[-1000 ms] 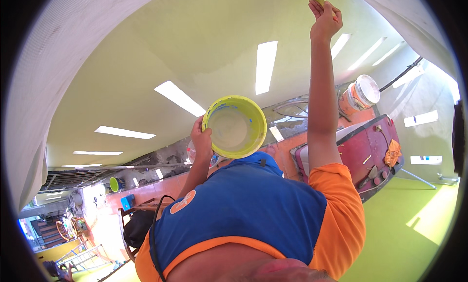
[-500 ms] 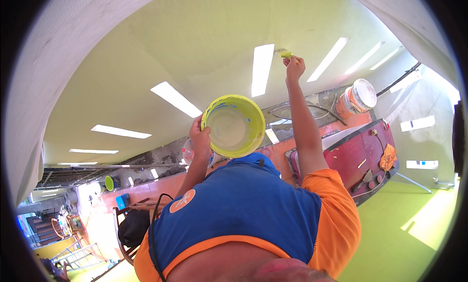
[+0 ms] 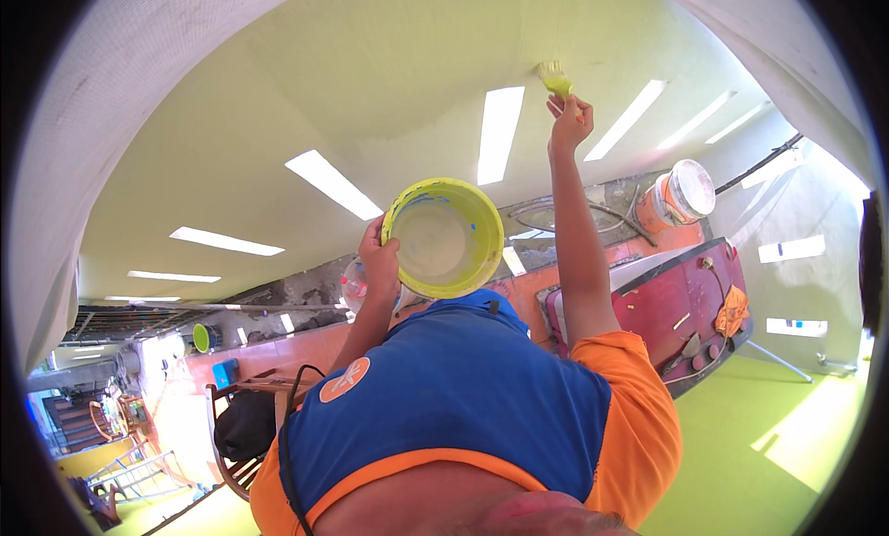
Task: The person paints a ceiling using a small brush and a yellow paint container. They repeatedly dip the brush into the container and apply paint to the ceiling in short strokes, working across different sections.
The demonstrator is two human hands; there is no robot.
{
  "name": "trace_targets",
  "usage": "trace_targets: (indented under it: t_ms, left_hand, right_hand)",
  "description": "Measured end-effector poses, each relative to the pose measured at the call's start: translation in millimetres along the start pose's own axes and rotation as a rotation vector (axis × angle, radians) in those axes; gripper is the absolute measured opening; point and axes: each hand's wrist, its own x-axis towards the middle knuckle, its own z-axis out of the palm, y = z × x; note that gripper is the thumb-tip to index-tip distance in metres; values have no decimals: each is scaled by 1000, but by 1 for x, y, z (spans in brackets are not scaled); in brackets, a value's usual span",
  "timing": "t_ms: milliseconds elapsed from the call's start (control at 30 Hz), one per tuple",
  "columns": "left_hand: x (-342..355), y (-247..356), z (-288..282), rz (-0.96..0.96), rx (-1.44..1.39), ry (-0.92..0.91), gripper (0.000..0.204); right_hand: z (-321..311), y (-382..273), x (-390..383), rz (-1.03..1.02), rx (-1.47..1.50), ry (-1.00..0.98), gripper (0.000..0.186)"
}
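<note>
**Two hands up: brush on the green surface, bowl held beside it**

One small paintbrush [image 3: 556,78] sits in the upper middle-right of the frame, its long axis running nearly up and down the picture. Its bristles point toward the upper left and touch the pale green painted surface [image 3: 370,82]; its handle runs down into the right hand [image 3: 569,127]. That hand is closed around the handle, fingers curled and pinching it, with the bare forearm stretching down toward the lower middle of the frame.

Left of and below the brush, near the centre of the picture, the left hand [image 3: 380,263] grips the rim of a round yellow-green bowl [image 3: 444,237]. The fingers are wrapped over its left edge. The bowl's open mouth faces the camera, and its inside is coated in pale paint with a few blue flecks near the rim.

Both arms rise from a blue and orange shirt [image 3: 463,397] that fills the lower middle. Long white light patches [image 3: 498,133] streak the green surface around the bowl and brush. At the right, a white and orange bucket [image 3: 681,195] stands beside a dark red wheelbarrow [image 3: 685,314] holding small tools and an orange cloth [image 3: 732,311]. At the lower left are a dark chair [image 3: 243,425] and a small green bucket [image 3: 201,337].
</note>
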Motion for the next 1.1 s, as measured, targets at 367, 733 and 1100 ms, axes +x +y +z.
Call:
trace_targets:
  t_ms: [367,733,1100]
  left_hand:
    - [-1,5,6,-3,-6,11,59]
    - [-1,4,7,-15,55,27,59]
    - [3,3,7,-4,37,14,58]
  right_hand:
    - [26,-21,5,68,-4,21,11]
    - [39,-46,6,-111,61,-51,9]
    - [10,-2,13,135,-129,72,9]
